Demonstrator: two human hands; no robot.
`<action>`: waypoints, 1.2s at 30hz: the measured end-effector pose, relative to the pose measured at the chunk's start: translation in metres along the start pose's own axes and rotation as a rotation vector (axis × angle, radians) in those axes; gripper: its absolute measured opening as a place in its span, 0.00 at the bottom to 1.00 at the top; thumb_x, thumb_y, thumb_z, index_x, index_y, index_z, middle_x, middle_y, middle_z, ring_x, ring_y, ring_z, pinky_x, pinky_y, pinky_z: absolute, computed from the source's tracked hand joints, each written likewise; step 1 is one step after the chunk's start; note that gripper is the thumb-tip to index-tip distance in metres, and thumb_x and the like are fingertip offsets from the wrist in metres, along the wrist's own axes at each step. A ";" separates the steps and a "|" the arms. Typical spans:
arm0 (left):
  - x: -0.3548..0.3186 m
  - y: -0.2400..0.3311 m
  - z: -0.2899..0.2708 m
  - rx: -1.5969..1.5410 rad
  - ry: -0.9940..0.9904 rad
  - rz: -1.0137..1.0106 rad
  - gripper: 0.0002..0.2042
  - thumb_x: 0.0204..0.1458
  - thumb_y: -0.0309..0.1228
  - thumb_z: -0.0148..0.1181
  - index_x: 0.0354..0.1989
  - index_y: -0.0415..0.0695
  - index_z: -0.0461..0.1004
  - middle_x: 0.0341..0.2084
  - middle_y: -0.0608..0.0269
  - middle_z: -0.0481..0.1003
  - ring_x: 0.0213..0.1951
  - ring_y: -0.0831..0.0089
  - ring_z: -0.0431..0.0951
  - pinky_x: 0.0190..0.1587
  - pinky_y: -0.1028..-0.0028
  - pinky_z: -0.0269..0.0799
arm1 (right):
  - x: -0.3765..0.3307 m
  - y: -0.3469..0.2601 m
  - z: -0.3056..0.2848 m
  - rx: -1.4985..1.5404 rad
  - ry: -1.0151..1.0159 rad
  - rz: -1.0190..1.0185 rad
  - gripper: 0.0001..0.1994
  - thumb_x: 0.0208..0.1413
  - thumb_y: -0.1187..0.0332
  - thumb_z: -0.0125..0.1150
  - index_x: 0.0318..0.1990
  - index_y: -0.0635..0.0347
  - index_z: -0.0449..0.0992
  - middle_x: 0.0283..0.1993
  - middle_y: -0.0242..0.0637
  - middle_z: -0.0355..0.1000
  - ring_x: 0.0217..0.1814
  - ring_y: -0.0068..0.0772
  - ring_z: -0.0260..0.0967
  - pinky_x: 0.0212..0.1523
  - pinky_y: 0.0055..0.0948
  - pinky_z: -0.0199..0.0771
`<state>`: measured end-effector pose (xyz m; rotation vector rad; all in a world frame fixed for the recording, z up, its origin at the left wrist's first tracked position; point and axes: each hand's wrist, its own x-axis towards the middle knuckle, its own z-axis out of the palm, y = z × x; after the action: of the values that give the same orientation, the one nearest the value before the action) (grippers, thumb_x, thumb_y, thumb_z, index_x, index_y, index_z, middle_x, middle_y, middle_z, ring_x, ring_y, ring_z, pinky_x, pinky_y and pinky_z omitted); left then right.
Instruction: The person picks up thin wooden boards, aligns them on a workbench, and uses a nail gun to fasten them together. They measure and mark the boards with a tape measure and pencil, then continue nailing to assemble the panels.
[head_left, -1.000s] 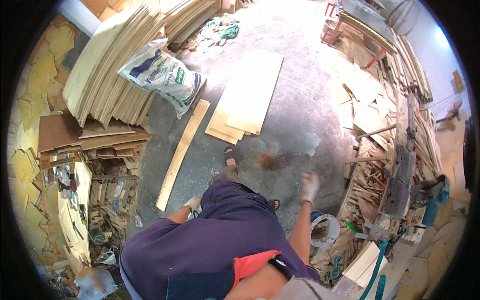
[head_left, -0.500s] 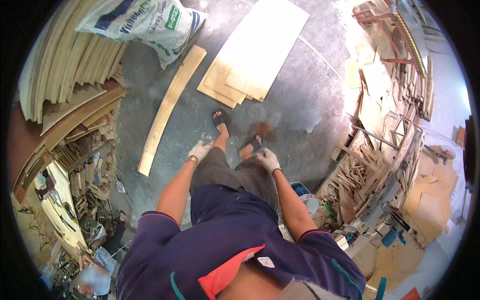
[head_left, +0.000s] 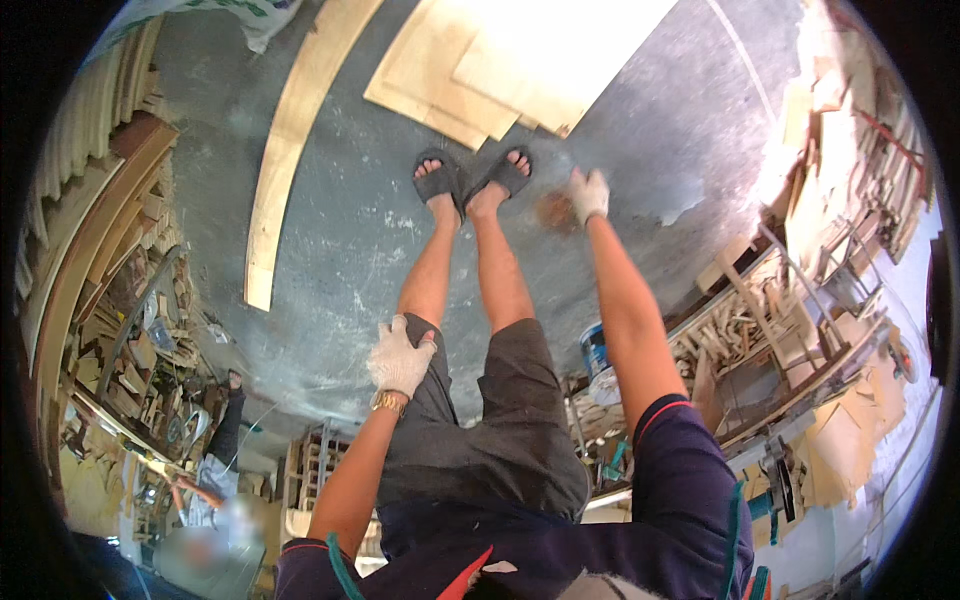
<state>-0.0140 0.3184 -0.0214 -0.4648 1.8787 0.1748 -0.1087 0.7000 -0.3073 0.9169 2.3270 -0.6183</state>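
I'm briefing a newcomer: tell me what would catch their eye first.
The bright stack of boards at top centre, beyond the dark sandals, probably draws the eye first. Next come the gloved left hand at the left leg of the dark shorts and the gloved right hand stretched above the floor.

Blue bucket (head_left: 594,346) near wood scraps (head_left: 703,352)

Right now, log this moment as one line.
left hand: gloved, at left knee | right hand: gloved, extended over floor near stacked boards | long plank: on floor, left of boards
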 end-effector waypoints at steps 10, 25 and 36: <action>0.009 0.005 -0.032 -0.021 0.077 0.035 0.27 0.54 0.43 0.66 0.59 0.43 0.71 0.46 0.49 0.74 0.43 0.43 0.78 0.42 0.52 0.74 | 0.220 0.034 0.106 0.460 -0.043 0.271 0.38 0.54 0.36 0.65 0.45 0.73 0.79 0.46 0.58 0.78 0.44 0.47 0.80 0.47 0.42 0.78; 0.015 0.027 -0.044 0.052 0.047 0.009 0.33 0.53 0.44 0.67 0.67 0.47 0.67 0.47 0.48 0.74 0.43 0.41 0.78 0.43 0.52 0.74 | 0.113 -0.097 0.143 0.533 -0.180 0.368 0.38 0.48 0.42 0.74 0.53 0.71 0.76 0.49 0.51 0.78 0.51 0.48 0.77 0.49 0.41 0.78; 0.019 0.020 -0.049 0.045 0.026 -0.008 0.32 0.53 0.40 0.67 0.67 0.45 0.66 0.45 0.48 0.74 0.44 0.44 0.78 0.43 0.54 0.74 | 0.082 -0.106 0.183 0.773 -0.078 0.242 0.27 0.52 0.51 0.75 0.49 0.66 0.80 0.43 0.38 0.81 0.43 0.33 0.76 0.47 0.34 0.74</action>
<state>-0.0698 0.3155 -0.0238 -0.4456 1.9024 0.1216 -0.1751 0.5602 -0.4726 1.4410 1.8547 -1.4569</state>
